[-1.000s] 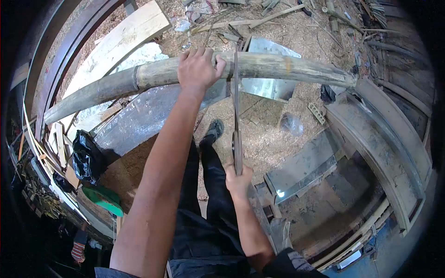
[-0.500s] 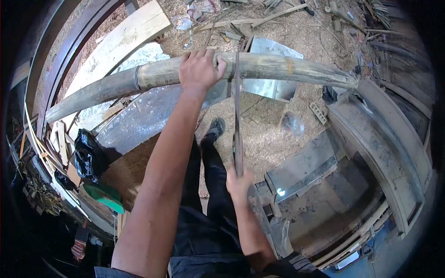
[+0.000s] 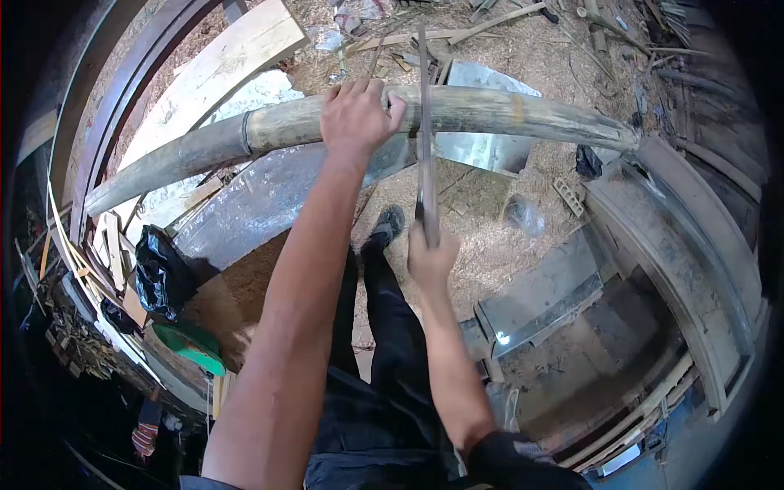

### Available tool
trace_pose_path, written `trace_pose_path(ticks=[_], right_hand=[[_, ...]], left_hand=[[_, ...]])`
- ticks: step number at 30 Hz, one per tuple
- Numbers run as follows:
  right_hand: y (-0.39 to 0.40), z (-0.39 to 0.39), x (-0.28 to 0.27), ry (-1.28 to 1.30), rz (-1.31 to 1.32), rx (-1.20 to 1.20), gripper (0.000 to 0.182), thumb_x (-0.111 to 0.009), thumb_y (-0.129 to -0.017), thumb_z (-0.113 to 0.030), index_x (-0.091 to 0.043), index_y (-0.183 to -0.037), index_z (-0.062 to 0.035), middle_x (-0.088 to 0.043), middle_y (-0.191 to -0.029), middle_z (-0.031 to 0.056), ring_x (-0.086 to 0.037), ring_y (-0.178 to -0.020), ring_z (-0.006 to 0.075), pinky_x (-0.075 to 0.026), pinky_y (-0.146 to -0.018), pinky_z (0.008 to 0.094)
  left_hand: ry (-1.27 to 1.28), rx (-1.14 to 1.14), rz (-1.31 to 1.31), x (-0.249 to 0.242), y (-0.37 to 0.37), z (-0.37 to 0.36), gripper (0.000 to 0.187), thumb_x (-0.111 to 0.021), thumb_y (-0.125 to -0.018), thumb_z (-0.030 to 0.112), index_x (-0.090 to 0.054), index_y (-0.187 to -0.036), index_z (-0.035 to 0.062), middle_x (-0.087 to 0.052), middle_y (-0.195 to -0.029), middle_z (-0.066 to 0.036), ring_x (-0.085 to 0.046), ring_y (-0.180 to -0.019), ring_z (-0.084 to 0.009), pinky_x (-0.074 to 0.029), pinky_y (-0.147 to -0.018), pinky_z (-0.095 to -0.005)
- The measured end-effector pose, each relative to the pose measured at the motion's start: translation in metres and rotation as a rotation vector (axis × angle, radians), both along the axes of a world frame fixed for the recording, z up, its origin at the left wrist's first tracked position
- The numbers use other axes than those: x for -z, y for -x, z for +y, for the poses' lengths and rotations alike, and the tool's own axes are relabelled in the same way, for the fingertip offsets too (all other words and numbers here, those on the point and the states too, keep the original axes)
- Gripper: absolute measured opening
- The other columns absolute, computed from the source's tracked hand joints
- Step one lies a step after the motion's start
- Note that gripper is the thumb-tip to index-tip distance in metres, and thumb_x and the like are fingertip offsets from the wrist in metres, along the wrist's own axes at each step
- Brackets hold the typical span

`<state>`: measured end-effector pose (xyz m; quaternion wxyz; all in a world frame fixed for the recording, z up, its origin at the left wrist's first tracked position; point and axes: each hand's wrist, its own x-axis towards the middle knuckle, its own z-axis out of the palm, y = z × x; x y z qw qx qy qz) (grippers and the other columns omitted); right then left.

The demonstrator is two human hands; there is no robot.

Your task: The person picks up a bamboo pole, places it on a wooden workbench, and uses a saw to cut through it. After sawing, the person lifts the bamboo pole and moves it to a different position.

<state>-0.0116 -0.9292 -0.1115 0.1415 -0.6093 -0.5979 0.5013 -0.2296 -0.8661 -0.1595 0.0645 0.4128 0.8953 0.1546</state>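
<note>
A thick bamboo pole lies crosswise in front of me, with a dark node ring left of my left hand. My left hand is wrapped over the pole, pressing on it, thumb toward the right. Just right of that thumb, a handsaw crosses the bamboo, its narrow blade seen nearly edge-on. My right hand grips the saw's handle on my side of the pole and is slightly blurred. How deep the blade sits in the bamboo cannot be made out.
Wood shavings cover the ground. A metal sheet lies beyond and under the pole, with pale planks at the upper left. A curved wooden frame stands at the right. A black plastic bag and green object are at the left.
My right hand has pushed the handsaw forward, away from my body, so more blade extends past the bamboo. My left hand keeps its place on the pole.
</note>
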Motion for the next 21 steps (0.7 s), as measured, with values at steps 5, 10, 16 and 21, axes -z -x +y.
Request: trace_pose_path(ticks=[5,10,16,21], right_hand=[[0.008,0.016,-0.012,0.052,0.056,0.012,0.030,-0.067,-0.085,-0.017,-0.055,-0.064,0.0005,-0.045,-0.051,0.0075,-0.046,-0.050,0.0119,-0.038,-0.049,0.0363],[-0.042,-0.053,-0.010,-0.027,-0.083,0.005,0.028,-0.067,-0.085,-0.017,-0.056,-0.067,0.0014,-0.044,-0.054,0.0099,-0.050,-0.054,0.0101,-0.040,-0.050,0.0366],[0.033,0.025,0.002,-0.079,0.128,0.011,0.030,-0.065,-0.085,-0.016,-0.055,-0.063,0.0019,-0.044,-0.050,0.0076,-0.047,-0.050,0.0107,-0.039,-0.049,0.0369],[0.029,0.036,0.001,-0.077,0.204,-0.027,0.032,-0.066,-0.086,-0.019,-0.054,-0.064,0.0008,-0.048,-0.052,0.0044,-0.047,-0.050,0.0122,-0.040,-0.050,0.0347]], left_hand=[[0.014,0.011,-0.006,0.000,0.000,-0.002,0.041,-0.048,-0.090,0.039,-0.073,-0.094,0.0072,-0.073,-0.099,-0.013,-0.069,-0.097,-0.0279,-0.046,-0.099,-0.0434],[-0.055,0.039,0.127,0.005,0.008,0.002,0.042,-0.048,-0.091,0.040,-0.073,-0.093,0.0067,-0.073,-0.098,-0.014,-0.069,-0.096,-0.0283,-0.046,-0.096,-0.0427],[-0.010,0.032,0.041,0.002,0.001,-0.002,0.042,-0.048,-0.091,0.041,-0.073,-0.093,0.0072,-0.073,-0.095,-0.014,-0.069,-0.097,-0.0282,-0.047,-0.093,-0.0430],[-0.118,0.036,0.095,0.006,-0.001,-0.005,0.042,-0.049,-0.090,0.041,-0.074,-0.093,0.0072,-0.073,-0.095,-0.015,-0.069,-0.096,-0.0286,-0.048,-0.091,-0.0421]])
